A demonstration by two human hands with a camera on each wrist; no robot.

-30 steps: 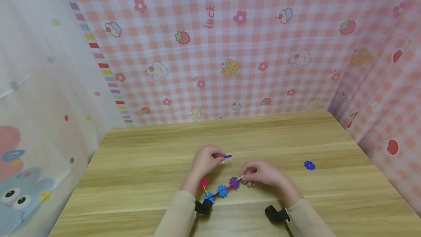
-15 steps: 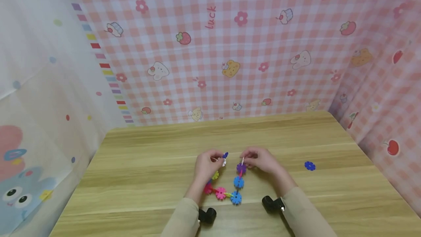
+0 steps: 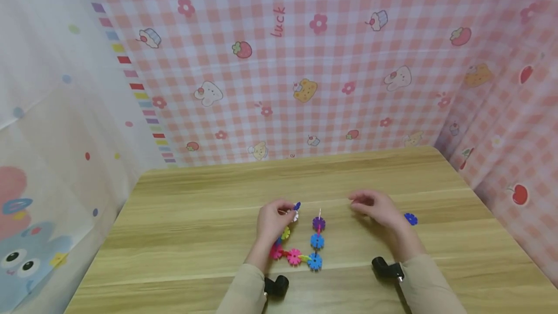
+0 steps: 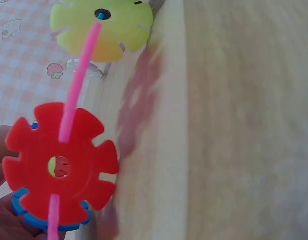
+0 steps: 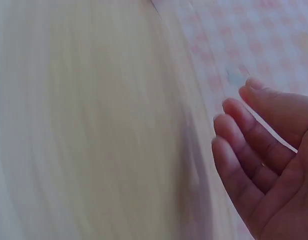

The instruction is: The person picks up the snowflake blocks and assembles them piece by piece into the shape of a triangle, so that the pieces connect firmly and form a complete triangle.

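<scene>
A chain of notched plastic discs point(image 3: 305, 248) in purple, blue, pink and yellow lies in a U shape on the wooden table point(image 3: 196, 217). My left hand point(image 3: 272, 219) pinches the chain's left end, beside a small blue disc point(image 3: 298, 206). In the left wrist view a red disc point(image 4: 61, 170) and a yellow-green disc point(image 4: 101, 25) sit close to the camera, joined by a pink rod. My right hand point(image 3: 375, 207) hovers to the right of the chain with relaxed fingers point(image 5: 249, 150), holding nothing. A loose blue disc point(image 3: 410, 218) lies just right of that hand.
Pink checked cloth point(image 3: 305, 62) walls the table at the back and right; a pale printed sheet point(image 3: 52, 134) hangs at the left. Black wrist camera mounts point(image 3: 385, 269) sit on both forearms near the front edge.
My right hand let go of the chain's purple end and moved right, toward the loose blue disc. The chain was bent into a U. My left hand kept its hold.
</scene>
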